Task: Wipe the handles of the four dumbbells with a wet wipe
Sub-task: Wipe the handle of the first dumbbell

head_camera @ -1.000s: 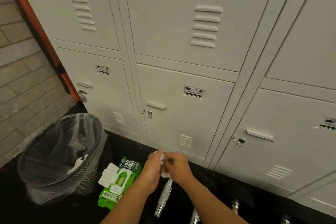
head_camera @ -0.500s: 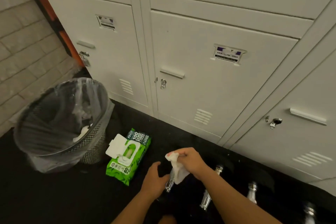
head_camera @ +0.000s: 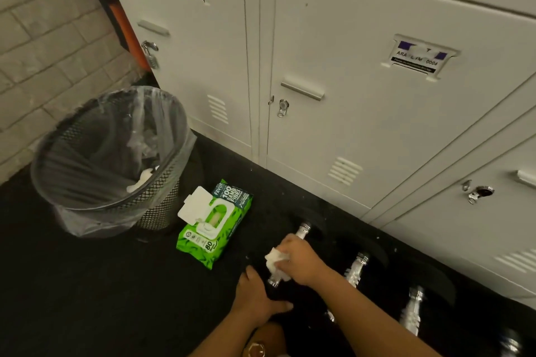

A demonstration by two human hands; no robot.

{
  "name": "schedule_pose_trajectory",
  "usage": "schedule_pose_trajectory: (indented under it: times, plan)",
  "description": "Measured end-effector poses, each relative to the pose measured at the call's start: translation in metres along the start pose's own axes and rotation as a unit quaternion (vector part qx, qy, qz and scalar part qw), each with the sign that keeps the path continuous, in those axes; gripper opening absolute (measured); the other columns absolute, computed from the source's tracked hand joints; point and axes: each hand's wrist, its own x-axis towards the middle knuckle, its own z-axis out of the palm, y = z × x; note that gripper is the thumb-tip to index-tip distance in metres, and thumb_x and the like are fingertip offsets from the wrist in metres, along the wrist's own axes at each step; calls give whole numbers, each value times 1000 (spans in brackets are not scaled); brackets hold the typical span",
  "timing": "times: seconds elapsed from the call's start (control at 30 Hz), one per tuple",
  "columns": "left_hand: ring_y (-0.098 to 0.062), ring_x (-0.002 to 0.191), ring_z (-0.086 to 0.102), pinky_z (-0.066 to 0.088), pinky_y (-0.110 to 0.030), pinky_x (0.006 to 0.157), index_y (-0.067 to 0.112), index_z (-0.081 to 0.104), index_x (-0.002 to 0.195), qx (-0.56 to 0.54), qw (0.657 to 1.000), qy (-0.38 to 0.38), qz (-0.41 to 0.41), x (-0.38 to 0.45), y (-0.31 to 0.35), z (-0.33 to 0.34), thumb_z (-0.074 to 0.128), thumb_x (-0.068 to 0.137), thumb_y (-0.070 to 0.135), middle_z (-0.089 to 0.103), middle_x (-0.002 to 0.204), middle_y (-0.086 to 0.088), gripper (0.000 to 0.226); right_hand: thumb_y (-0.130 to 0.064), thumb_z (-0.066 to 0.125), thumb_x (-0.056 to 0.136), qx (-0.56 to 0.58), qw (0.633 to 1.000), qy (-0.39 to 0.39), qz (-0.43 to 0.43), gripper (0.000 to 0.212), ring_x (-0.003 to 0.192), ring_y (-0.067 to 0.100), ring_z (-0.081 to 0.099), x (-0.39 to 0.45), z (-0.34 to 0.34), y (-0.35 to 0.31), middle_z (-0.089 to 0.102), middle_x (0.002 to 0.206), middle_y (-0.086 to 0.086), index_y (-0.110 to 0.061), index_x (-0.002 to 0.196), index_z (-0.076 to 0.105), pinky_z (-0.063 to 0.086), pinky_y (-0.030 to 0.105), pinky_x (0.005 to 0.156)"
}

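The right hand [head_camera: 298, 259] is curled around a crumpled white wet wipe [head_camera: 275, 261], pressing it onto the ribbed chrome handle of the leftmost black dumbbell [head_camera: 303, 231] on the dark floor [head_camera: 87, 284]. The left hand [head_camera: 255, 297] lies flat, fingers straight, on that dumbbell's near black end. Three more chrome-handled dumbbells [head_camera: 356, 269] sit to the right along the cream metal lockers [head_camera: 362, 124]. A green wipe pack [head_camera: 213, 224] lies open beside the mesh bin [head_camera: 113, 162].
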Motion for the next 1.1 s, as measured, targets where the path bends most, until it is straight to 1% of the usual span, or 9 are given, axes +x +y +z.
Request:
schedule_pose_trajectory:
  times: [0.03, 0.1, 0.27, 0.4, 0.63, 0.77, 0.87, 0.97, 1.1]
  plan:
    - [-29, 145, 17, 24, -34, 117, -1, -3, 149, 2, 1000, 6, -12, 0, 1, 1, 81, 63, 53, 11, 155, -18, 131, -14, 55, 90, -78, 996, -26, -26, 28, 108, 23, 52, 1, 0, 1, 53, 112, 9, 2, 112, 62, 40, 22, 93]
    - [-28, 141, 28, 32, -34, 113, -1, 6, 148, 11, 999, 13, -29, 4, 3, 3, 83, 63, 49, 20, 151, -17, 125, -19, 48, 92, -232, 968, -70, -71, 30, 111, 29, 49, 5, 2, -1, 53, 121, 12, -8, 117, 61, 38, 34, 97]
    - [-25, 133, 40, 40, -33, 107, 5, 25, 139, 55, 997, 15, -57, 13, 5, 5, 84, 58, 51, 35, 143, -12, 110, -12, 43, 92, -397, 881, -107, -234, 25, 101, 31, 54, 6, 14, -5, 65, 105, 15, -5, 102, 65, 35, 38, 89]
    - [-25, 132, 42, 41, -34, 105, 5, 26, 139, 59, 996, 23, -59, 17, 4, 9, 84, 60, 49, 36, 143, -13, 108, -16, 44, 95, -478, 828, -126, -263, 25, 103, 26, 51, 11, 24, 0, 64, 105, 11, -7, 103, 66, 39, 36, 87]
    - [-25, 130, 42, 42, -34, 105, 4, 26, 138, 53, 997, 37, -47, 16, 4, 14, 85, 62, 44, 35, 141, -13, 104, -9, 41, 94, -458, 851, -130, -222, 25, 108, 27, 50, 16, 29, -10, 60, 111, 15, -1, 104, 63, 36, 35, 95]
    - [-27, 131, 40, 42, -35, 105, 4, 25, 136, 44, 997, 56, -42, 12, 5, 19, 86, 62, 42, 34, 140, -14, 103, -9, 45, 92, -413, 870, -185, -196, 27, 108, 32, 54, 13, 9, -11, 59, 111, 17, 0, 108, 64, 41, 36, 89]
    - [-28, 133, 38, 41, -35, 106, 4, 25, 135, 36, 997, 54, -43, 10, 5, 19, 86, 62, 41, 32, 141, -15, 102, -11, 45, 93, -366, 894, -191, -176, 27, 107, 34, 54, 11, 6, -17, 59, 107, 20, 4, 104, 66, 40, 37, 87]
    - [-27, 133, 37, 40, -35, 107, 5, 26, 136, 33, 997, 52, -41, 11, 5, 20, 86, 62, 39, 32, 141, -14, 101, -15, 37, 98, -412, 876, -171, -183, 32, 112, 31, 50, 5, 7, -21, 56, 121, 19, 1, 114, 61, 37, 34, 90]
    - [-27, 133, 38, 41, -36, 106, 5, 26, 135, 42, 997, 55, -43, 10, 6, 22, 86, 61, 39, 32, 141, -14, 101, -13, 37, 98, -463, 843, -177, -209, 31, 114, 28, 51, 3, 5, -20, 56, 123, 16, -2, 116, 59, 40, 33, 92]
